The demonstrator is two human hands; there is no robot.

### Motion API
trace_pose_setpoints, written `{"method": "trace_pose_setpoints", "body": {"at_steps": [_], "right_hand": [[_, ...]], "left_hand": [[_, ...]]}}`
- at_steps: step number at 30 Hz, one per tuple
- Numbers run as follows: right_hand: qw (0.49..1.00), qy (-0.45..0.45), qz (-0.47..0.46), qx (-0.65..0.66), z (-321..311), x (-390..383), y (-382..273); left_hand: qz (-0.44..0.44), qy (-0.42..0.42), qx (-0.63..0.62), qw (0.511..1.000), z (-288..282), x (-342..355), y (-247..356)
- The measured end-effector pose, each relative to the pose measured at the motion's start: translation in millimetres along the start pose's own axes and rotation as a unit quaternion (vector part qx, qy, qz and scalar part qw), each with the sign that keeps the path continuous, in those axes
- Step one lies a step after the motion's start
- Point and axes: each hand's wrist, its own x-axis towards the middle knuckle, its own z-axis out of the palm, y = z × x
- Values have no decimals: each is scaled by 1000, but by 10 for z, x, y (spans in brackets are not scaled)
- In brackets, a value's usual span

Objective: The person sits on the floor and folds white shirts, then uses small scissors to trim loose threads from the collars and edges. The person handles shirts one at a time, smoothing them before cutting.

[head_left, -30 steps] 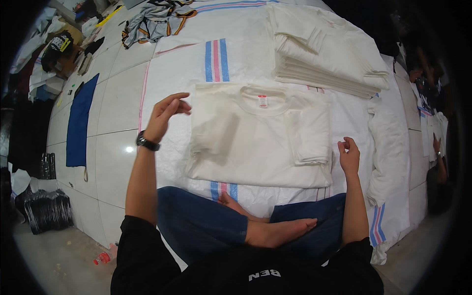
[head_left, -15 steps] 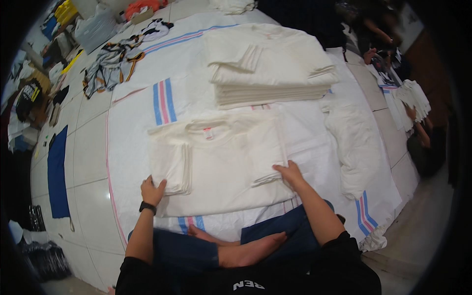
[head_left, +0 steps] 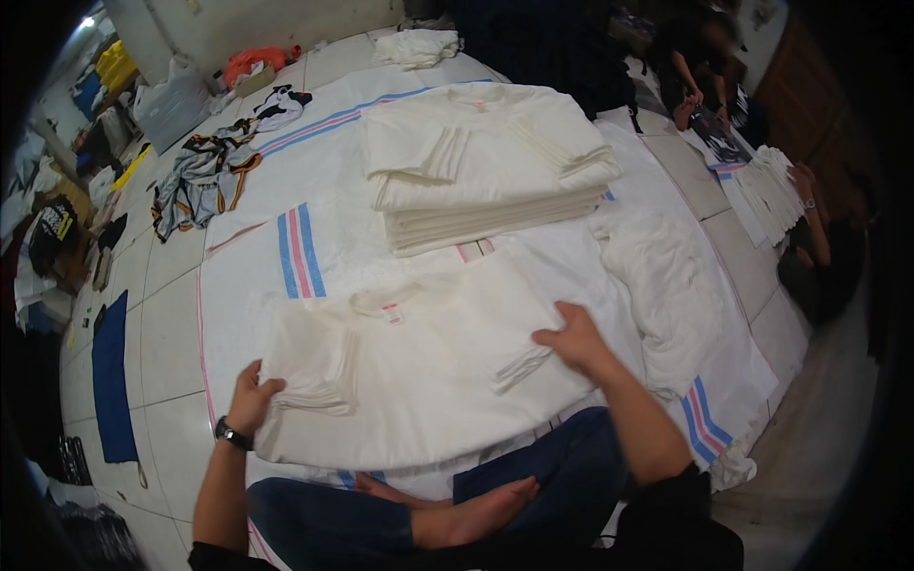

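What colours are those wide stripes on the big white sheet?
The wide stripes on the sheet are blue, pink and blue, clearest in the head view.

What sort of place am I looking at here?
Probably a small garment workshop: a neat stack of white shirts sits beyond another white shirt, on a striped sheet over a tiled floor, and a second person sits at the right beside more white garments.

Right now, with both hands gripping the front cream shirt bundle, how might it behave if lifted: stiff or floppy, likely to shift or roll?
The cream shirt bundle looks floppy: soft, thin cloth curves between the left hand and right hand. Its sleeves could shift, as their layered edges look loose. Broad and flat, it seems unlikely to roll.
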Motion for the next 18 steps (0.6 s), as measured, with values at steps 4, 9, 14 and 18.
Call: {"method": "trace_pose_setpoints", "body": {"at_steps": [4, 9, 14, 18], "right_hand": [[998, -62, 8, 1, -1047, 88, -470], [995, -16, 41, -85, -2112, 504, -1039], [989, 25, -145, -10, -2955, 1261, -1634], [987, 50, -152, -18, -3422, 2151, -1793]], "left_hand": [[4, -87, -100, 991, 3, -120, 961], [67, -26, -31, 997, 310, 227, 1933], [219, 13, -63, 974, 625, 997, 2794], [278, -31, -79, 957, 852, 1868, 3120]]}}
